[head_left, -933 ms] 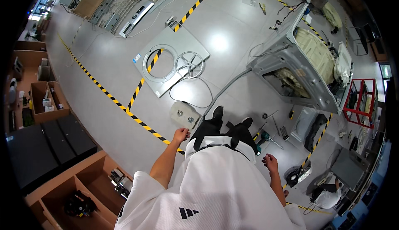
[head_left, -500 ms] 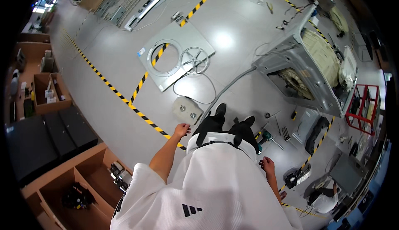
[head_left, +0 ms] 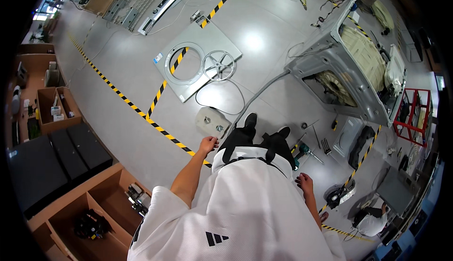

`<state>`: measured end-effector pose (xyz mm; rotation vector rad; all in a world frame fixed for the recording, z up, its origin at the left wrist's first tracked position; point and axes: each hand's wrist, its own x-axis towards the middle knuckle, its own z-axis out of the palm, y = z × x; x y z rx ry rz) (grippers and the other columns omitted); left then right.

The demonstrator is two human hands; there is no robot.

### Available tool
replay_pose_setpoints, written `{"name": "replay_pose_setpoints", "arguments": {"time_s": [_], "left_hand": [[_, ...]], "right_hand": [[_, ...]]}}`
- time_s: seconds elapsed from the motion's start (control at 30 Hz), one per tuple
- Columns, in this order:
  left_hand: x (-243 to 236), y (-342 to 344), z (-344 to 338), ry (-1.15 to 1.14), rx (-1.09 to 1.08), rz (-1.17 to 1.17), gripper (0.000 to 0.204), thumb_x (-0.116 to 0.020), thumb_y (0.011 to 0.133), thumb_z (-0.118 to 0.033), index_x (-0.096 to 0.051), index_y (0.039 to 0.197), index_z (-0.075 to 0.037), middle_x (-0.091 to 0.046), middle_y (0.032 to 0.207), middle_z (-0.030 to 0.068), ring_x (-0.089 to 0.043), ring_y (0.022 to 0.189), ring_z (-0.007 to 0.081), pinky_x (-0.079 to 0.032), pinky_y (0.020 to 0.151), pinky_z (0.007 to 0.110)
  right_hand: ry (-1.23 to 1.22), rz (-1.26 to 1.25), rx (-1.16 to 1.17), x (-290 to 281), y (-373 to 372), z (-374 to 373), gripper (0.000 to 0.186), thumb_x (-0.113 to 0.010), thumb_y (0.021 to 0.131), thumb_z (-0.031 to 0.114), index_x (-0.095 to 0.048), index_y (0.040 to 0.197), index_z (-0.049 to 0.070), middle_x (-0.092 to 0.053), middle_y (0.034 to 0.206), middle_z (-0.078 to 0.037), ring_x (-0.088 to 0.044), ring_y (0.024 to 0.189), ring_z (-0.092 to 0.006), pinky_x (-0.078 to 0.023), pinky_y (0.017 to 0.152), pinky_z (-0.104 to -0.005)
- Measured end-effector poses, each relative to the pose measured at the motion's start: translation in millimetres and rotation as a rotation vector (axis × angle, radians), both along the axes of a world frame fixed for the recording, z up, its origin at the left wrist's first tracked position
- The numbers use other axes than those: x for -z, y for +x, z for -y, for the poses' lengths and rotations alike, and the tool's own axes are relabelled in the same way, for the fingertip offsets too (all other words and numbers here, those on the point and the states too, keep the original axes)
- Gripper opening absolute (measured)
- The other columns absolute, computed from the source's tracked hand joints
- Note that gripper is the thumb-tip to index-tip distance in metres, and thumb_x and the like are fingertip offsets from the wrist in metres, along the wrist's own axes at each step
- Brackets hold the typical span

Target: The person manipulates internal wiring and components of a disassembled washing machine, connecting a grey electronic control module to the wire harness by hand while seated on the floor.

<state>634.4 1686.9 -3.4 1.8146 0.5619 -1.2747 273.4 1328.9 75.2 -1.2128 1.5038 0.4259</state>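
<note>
The left hand (head_left: 209, 144) hangs released, fingers loosely curled; the right hand (head_left: 304, 181) is likewise slack and released. Just ahead of the left hand, on the floor, lies a beige block (head_left: 205, 118), matte and round-cornered, with 2 shiny metal fittings on its face. Ahead of the right hand lies a green-and-black drill (head_left: 303, 152). Farther ahead of the left hand, a 6-spoked metal wheel (head_left: 219, 65) overlaps a flat grey panel (head_left: 219, 39) with 1 round opening. Ahead and rightward of the right hand stands a grey sheet-metal cabinet (head_left: 365, 110).
</note>
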Motion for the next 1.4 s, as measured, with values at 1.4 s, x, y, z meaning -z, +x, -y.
{"name": "replay_pose_setpoints", "arguments": {"time_s": [1.4], "left_hand": [[-40.9, 58.4, 29.5, 0.032, 0.329, 0.025, 0.035, -0.051, 0.093, -0.030, -0.057, 0.113, -0.002, -0.066, 0.101, 0.0111, -0.065, 0.083, 0.0196, -0.053, 0.070, 0.032]], "right_hand": [[-0.061, 0.057, 0.139, 47.8, -16.3, -68.3, 0.033, -0.054, 0.090, 0.024, -0.058, 0.114, 0.002, -0.066, 0.091, -0.008, -0.066, 0.077, -0.0152, -0.049, 0.062, -0.0259]]}}
